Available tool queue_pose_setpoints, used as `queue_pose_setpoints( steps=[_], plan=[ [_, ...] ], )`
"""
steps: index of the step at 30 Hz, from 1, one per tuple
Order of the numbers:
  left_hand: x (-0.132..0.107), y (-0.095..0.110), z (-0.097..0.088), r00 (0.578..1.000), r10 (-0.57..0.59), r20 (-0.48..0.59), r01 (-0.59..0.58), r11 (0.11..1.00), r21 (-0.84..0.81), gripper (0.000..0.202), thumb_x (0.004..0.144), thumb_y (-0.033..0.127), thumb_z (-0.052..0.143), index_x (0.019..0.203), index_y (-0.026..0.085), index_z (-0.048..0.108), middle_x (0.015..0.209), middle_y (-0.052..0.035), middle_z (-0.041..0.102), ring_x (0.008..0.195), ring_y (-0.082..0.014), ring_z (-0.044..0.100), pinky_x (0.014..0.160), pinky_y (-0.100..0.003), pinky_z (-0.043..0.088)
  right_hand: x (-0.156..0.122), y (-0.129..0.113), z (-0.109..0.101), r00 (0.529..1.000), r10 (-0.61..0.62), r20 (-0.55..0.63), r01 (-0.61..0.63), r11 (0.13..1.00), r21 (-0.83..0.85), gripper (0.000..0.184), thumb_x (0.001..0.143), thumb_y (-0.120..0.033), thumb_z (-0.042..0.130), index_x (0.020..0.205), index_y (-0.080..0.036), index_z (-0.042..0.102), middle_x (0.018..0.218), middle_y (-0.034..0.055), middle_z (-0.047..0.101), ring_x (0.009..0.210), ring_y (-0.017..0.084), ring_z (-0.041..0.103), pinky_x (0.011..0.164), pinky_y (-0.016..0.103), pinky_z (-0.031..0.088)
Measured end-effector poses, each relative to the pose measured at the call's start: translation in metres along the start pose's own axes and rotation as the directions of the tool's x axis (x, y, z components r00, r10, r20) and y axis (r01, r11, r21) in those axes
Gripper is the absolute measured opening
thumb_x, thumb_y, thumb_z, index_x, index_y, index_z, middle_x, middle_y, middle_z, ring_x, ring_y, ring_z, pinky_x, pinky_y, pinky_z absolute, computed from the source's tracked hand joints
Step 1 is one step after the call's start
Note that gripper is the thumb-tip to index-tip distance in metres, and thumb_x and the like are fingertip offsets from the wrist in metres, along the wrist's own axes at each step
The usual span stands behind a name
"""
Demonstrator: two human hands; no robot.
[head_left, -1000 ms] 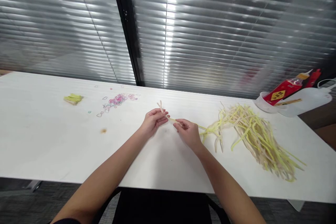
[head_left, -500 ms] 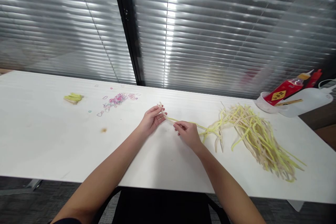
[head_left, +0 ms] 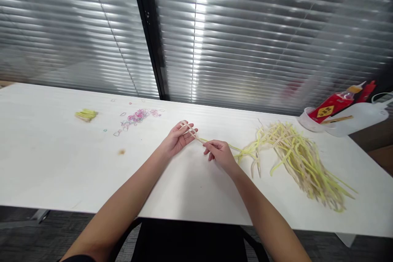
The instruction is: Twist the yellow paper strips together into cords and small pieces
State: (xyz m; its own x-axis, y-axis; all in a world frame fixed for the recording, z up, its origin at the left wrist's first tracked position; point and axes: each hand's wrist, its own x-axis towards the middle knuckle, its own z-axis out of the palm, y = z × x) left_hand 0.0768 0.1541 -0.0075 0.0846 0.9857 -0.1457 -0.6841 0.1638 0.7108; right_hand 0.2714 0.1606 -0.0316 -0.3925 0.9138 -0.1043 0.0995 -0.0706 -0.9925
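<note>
My left hand [head_left: 177, 140] is palm up near the middle of the table, with its fingers partly spread. A pale beige cord [head_left: 190, 130] runs across its fingers in about two lines and seems held near the thumb. To the right, my right hand [head_left: 218, 152] pinches the same cord between thumb and fingertips. Behind this hand, yellow cords [head_left: 242, 152] trail from a large loose pile of yellow and beige cords [head_left: 302, 163]. Whether the held cord joins that pile is hidden by the right hand.
A small bundle of yellow cords [head_left: 86, 114] lies at the left, beside scattered pink and clear small bands [head_left: 138, 116]. At the back right stand a clear plastic tub [head_left: 308, 122], a red bottle [head_left: 331, 106] and a white squeeze bottle [head_left: 360, 118]. Blinds [head_left: 245, 49] rise behind the white table [head_left: 123, 180].
My left hand has turned its palm further up and its fingers have opened a little, so more of the beige cord shows across them. My right hand stays nearly in place, pinching.
</note>
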Motion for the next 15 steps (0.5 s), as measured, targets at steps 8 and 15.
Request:
queue_pose_setpoints(
  steps=[8, 15],
  plan=[
    [0.0028, -0.0035, -0.0009, 0.998, 0.053, -0.046, -0.055, 0.998, -0.042, 0.028, 0.077, 0.016, 0.064, 0.104, 0.017, 0.057, 0.093, -0.0036, 0.063, 0.099, -0.0201, 0.062, 0.090, -0.032, 0.050, 0.0013, 0.0009, 0.0007, 0.997, 0.052, 0.050, -0.057, 0.992, 0.109, 0.043, 0.075, -0.053, 0.058, 0.093, -0.014, 0.062, 0.068, 0.0044, 0.064, 0.043, 0.008, 0.050, 0.045, 0.021, 0.041],
    [0.0053, -0.0050, -0.0030, 0.992, 0.066, -0.106, -0.066, 0.998, 0.004, 0.026, 0.078, 0.017, 0.062, 0.105, 0.015, 0.059, 0.090, -0.0048, 0.062, 0.097, -0.0191, 0.063, 0.082, -0.026, 0.054, -0.0038, -0.0049, 0.0038, 0.998, -0.024, 0.050, 0.024, 1.000, -0.002, 0.041, 0.078, -0.050, 0.054, 0.101, -0.016, 0.060, 0.076, 0.0057, 0.066, 0.051, 0.011, 0.056, 0.051, 0.023, 0.045]
  ],
)
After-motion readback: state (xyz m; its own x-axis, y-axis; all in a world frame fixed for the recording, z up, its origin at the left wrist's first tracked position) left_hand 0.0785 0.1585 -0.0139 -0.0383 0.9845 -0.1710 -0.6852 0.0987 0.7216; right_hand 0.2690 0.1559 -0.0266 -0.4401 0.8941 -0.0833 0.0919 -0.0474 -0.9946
